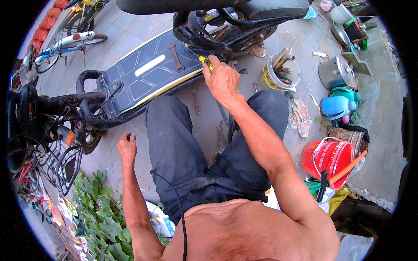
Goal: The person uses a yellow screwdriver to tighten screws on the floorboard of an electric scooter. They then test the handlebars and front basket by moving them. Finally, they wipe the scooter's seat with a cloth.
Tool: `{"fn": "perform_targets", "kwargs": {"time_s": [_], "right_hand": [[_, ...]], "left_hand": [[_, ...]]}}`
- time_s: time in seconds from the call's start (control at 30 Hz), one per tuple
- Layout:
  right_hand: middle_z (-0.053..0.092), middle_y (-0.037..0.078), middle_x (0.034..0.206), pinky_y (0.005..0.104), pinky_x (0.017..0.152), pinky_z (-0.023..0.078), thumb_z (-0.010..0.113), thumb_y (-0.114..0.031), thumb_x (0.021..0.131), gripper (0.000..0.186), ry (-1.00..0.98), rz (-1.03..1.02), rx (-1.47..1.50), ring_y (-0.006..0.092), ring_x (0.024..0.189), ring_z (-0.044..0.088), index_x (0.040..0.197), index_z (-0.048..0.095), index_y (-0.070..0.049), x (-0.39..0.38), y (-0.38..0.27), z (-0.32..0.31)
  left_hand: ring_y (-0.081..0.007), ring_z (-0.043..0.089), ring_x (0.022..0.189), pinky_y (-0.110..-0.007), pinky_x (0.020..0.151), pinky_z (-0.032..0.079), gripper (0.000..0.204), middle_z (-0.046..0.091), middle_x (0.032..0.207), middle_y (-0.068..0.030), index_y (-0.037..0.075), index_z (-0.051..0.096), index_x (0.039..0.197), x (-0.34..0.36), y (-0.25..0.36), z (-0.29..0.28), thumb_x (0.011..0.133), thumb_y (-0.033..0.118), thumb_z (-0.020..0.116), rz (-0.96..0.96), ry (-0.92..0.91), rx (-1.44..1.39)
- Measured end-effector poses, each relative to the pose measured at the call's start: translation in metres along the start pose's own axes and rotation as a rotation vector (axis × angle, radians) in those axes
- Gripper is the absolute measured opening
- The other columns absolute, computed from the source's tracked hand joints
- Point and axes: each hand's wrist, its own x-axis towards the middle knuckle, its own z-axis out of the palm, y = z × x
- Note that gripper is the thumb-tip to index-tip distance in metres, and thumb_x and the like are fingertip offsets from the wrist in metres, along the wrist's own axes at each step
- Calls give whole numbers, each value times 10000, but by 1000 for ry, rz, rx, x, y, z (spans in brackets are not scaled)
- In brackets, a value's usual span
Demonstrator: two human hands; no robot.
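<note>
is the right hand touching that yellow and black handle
Touching: the head view shows the right hand closed on the yellow and black handle, its end poking out between thumb and forefinger.

Yellow tool (205, 61) partly behind fingers (215, 65)

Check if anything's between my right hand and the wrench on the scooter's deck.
Nothing visible blocks the way from your right hand to the wrench, lying to its left on the deck. Only the yellow-and-black handle in that hand sticks out on that side.
</note>
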Motion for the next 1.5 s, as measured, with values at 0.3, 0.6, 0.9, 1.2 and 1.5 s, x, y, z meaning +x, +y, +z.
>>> {"fn": "perform_targets", "kwargs": {"time_s": [0.3,0.6,0.9,1.2,1.5], "right_hand": [[652,173,741,475,586,516,604,-277,885,211,41,-63,-22,372,660,655,965,571,-84,-5,-9,5],[686,185,804,471,675,519,626,-305,860,317,24,5,-15,373,737,672,1088,640,-85,-5,-8,-7],[676,217,768,517,698,511,619,-336,850,314,-81,54,-60,410,738,664,965,623,-44,-8,-5,-11],[678,242,910,500,804,495,616,-381,834,407,-301,148,12,426,904,643,1017,656,-20,-10,6,-6],[673,246,982,479,848,485,582,-401,854,443,-259,237,173,417,957,636,1091,678,-39,-3,10,-12]], "left_hand": [[-346,666,894,-409,821,501,269,692,948,-203,10,693,983,-2,-11,1,864,242,624,-12,-8,-23],[-360,659,921,-419,832,495,279,690,969,-197,26,698,997,-6,-2,2,861,256,618,-8,-19,-1],[-360,650,943,-426,834,494,309,682,996,-203,24,692,1001,-4,8,-1,859,288,616,16,-39,15],[-354,656,929,-417,829,505,296,685,975,-201,17,692,983,-11,9,3,856,277,626,57,-31,-22],[-343,662,912,-415,819,509,268,689,962,-192,35,695,991,-18,6,3,841,253,648,60,-19,-35]]}}
